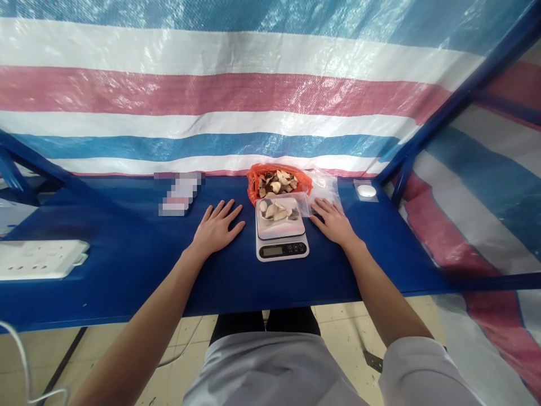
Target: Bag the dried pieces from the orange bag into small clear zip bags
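My left hand (217,226) lies flat on the blue table, fingers spread, to the left of a white kitchen scale (264,248). On the other side of the scale, my right hand (333,221) rests palm down with fingers apart, its fingertips at the edge of a clear plastic bag (327,186). A small clear bag with several pale dried slices (278,211) sits on the scale's platform. Behind the scale stands an open orange plastic bag (252,183) filled with dried brown and cream pieces (276,183), perhaps dried mushrooms. The scale's display is too dim to read.
A white power strip (38,259) lies at the table's left. A blurred-out flat item (181,193) is at the back left, and a white oval case (366,192) at the back right. Blue metal bars (439,121) and a striped tarp (220,51) enclose the blue table (139,248).
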`<state>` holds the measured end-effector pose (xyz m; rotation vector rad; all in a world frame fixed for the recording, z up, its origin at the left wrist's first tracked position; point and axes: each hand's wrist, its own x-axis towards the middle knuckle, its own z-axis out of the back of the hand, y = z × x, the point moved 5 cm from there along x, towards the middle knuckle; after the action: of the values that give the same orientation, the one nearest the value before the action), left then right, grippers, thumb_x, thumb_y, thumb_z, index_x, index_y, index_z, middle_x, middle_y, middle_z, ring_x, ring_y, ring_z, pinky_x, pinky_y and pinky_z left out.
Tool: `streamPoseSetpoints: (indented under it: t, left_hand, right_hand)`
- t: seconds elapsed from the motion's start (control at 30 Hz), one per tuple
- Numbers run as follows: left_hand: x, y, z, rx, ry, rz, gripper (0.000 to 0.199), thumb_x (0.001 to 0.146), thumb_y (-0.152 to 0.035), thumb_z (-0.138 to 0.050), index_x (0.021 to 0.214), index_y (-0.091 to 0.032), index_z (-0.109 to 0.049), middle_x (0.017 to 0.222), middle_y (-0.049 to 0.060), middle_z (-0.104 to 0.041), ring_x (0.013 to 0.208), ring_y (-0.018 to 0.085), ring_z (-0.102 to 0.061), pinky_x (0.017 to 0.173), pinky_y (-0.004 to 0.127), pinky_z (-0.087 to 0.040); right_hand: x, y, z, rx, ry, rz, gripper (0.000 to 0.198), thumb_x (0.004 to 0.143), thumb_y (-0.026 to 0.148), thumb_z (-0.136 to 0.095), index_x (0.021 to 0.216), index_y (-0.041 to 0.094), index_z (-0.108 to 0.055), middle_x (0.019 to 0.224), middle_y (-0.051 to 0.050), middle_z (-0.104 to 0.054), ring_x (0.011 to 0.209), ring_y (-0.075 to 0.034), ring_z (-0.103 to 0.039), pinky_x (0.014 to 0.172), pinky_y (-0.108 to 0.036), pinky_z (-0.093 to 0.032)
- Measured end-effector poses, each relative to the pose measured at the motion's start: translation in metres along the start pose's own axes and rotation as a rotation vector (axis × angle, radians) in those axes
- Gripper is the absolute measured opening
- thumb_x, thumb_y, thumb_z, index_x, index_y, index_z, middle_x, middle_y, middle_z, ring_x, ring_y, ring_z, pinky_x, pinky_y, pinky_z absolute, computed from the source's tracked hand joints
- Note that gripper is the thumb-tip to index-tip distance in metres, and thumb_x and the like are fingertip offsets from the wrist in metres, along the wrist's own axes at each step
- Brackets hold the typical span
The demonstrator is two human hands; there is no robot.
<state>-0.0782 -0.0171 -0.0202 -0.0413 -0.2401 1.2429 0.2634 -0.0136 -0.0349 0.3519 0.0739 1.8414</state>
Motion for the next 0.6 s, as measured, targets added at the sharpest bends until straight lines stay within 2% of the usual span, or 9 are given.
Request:
streamPoseSetpoints:
  t: [0.5, 0.6]
  left_hand:
    - [-0.0004, -0.0015, 0.0000, -0.002, -0.027, -0.008, 0.059, 0.097, -0.052, -0.042, 0.149, -0.025, -0.052, 0.160, 0.008, -0.040, 0.150, 0.035, -0.034, 0.122, 0.058, -0.024]
    - [-0.0002, -0.0010, -0.0004, -0.010, -0.024, -0.003, 0.057, 0.097, -0.052, -0.043, 0.148, -0.028, -0.052, 0.160, 0.006, -0.040, 0.150, 0.034, -0.034, 0.123, 0.057, -0.023]
  right_hand:
    - [-0.0005, -0.0008, -0.0005, -0.015, -0.017, 0.006, 0.048, 0.102, 0.043, -0.041, 0.144, 0.025, -0.056, 0.156, -0.007, -0.046, 0.148, -0.029, -0.039, 0.123, -0.054, -0.029]
    - [-0.0005, -0.0005, -0.0007, -0.014, -0.015, 0.005, 0.048, 0.102, 0.044, -0.041, 0.144, 0.025, -0.056, 0.156, -0.007, -0.046, 0.148, -0.029, -0.039, 0.123, -0.054, -0.029]
